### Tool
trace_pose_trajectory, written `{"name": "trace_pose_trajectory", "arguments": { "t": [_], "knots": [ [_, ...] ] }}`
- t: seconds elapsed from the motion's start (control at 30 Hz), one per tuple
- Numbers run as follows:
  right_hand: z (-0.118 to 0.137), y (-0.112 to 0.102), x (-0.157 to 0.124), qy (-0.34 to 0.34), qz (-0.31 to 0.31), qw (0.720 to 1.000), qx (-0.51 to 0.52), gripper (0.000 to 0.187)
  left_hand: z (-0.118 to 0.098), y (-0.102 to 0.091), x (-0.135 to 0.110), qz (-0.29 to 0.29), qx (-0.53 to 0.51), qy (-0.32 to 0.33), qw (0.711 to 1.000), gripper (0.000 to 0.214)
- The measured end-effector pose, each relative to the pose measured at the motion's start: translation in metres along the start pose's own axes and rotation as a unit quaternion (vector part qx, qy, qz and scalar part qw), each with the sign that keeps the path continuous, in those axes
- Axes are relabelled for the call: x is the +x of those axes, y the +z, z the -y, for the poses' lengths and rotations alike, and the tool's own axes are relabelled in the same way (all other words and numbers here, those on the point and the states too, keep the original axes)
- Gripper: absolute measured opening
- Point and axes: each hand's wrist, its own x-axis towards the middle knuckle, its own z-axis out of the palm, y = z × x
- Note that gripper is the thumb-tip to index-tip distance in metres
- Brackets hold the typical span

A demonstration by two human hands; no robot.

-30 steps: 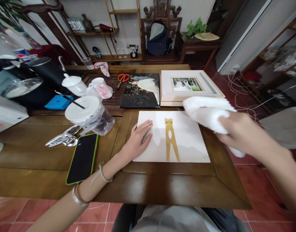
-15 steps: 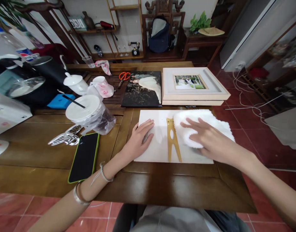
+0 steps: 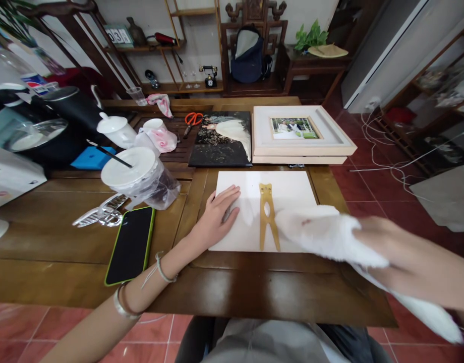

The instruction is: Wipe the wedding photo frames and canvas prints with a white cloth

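My left hand [image 3: 218, 216] lies flat with fingers stretched out on the left part of a white board [image 3: 244, 201]. A yellow cat-shaped piece with two long legs [image 3: 267, 217] rests on the middle of that board. At the right, my right hand [image 3: 373, 242] grips a fluffy white cloth [image 3: 319, 232], blurred by motion. The cloth hangs over the board's lower right part and trails past the table edge. Its folds hide most of my right fingers.
A phone [image 3: 130, 246], a silver hair clip [image 3: 102, 212] and a lidded drink cup [image 3: 128, 169] stand to the left. Behind the board are a dark photo panel [image 3: 220, 146], a framed photo [image 3: 340, 146] and orange-handled scissors [image 3: 193, 119]. A dark wooden table [image 3: 254, 287] carries them.
My right hand has gathered up the white cloth and pulled it right and toward me, baring the board's upper right part. My left hand stays in place.
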Motion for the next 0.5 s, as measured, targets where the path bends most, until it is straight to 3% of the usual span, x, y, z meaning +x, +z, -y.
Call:
{"name": "trace_pose_trajectory", "arguments": {
  "t": [0.07, 0.13, 0.3, 0.4, 0.5],
  "knots": [
    [-0.010, -0.004, 0.026, -0.005, -0.030, 1.000, -0.005, 0.014, 0.000, 0.000, 0.000, 0.000, -0.002, 0.000, 1.000, 0.037],
    [-0.013, -0.002, 0.058, -0.007, -0.066, 0.997, -0.042, 0.014, 0.000, 0.000, 0.000, 0.000, -0.004, -0.003, 1.000, 0.037],
    [-0.007, 0.027, 0.124, -0.009, -0.029, 0.993, -0.113, 0.022, 0.000, -0.001, -0.001, 0.001, -0.011, -0.008, 1.000, 0.037],
    [-0.006, 0.044, 0.135, -0.040, -0.004, 0.993, -0.107, 0.033, -0.001, -0.001, 0.000, 0.003, -0.009, -0.007, 1.000, 0.037],
    [-0.002, 0.051, 0.128, -0.061, 0.018, 0.995, -0.082, 0.035, -0.001, -0.001, 0.000, 0.003, -0.006, -0.007, 1.000, 0.037]
  ]
}}
